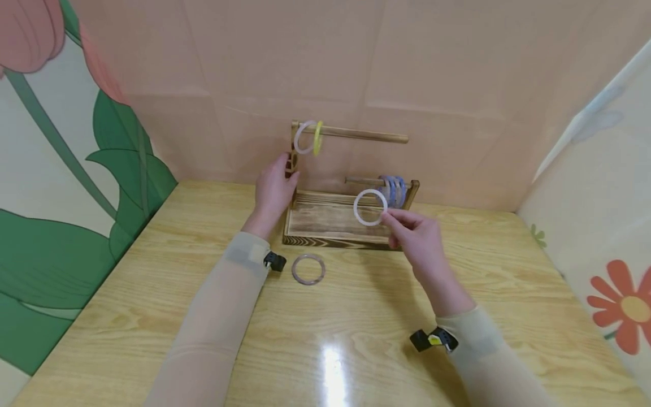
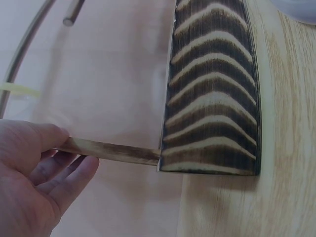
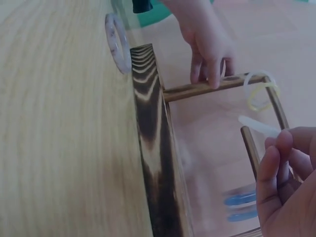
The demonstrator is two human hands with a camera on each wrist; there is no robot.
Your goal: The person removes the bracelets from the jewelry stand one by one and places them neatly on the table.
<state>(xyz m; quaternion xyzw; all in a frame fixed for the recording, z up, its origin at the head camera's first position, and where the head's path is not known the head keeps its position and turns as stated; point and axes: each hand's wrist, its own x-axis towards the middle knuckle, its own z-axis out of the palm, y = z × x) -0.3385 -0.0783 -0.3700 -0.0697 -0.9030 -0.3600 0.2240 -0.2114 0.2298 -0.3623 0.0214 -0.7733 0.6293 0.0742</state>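
Note:
My left hand (image 1: pixel 273 189) grips the upright post (image 2: pixel 113 150) at the left end of a wooden bangle stand (image 1: pixel 320 217), thumb and fingers on either side of it. In my right hand (image 1: pixel 422 240) a white bangle (image 1: pixel 355 207) is pinched between thumb and fingertips, held up in front of the stand. A pale bangle (image 1: pixel 297 141) and a yellow bangle (image 1: pixel 317 138) hang on the upper rod (image 1: pixel 366 134), near the post. Several blue bangles (image 1: pixel 402 193) hang on the shorter lower rod (image 1: pixel 358 181), at the right post.
A greyish-purple bangle (image 1: pixel 294 270) lies flat on the wooden table (image 1: pixel 285 339), just in front of the stand's base. A pinkish wall covering (image 1: pixel 432 68) rises close behind the stand. Flower-patterned panels stand to both sides.

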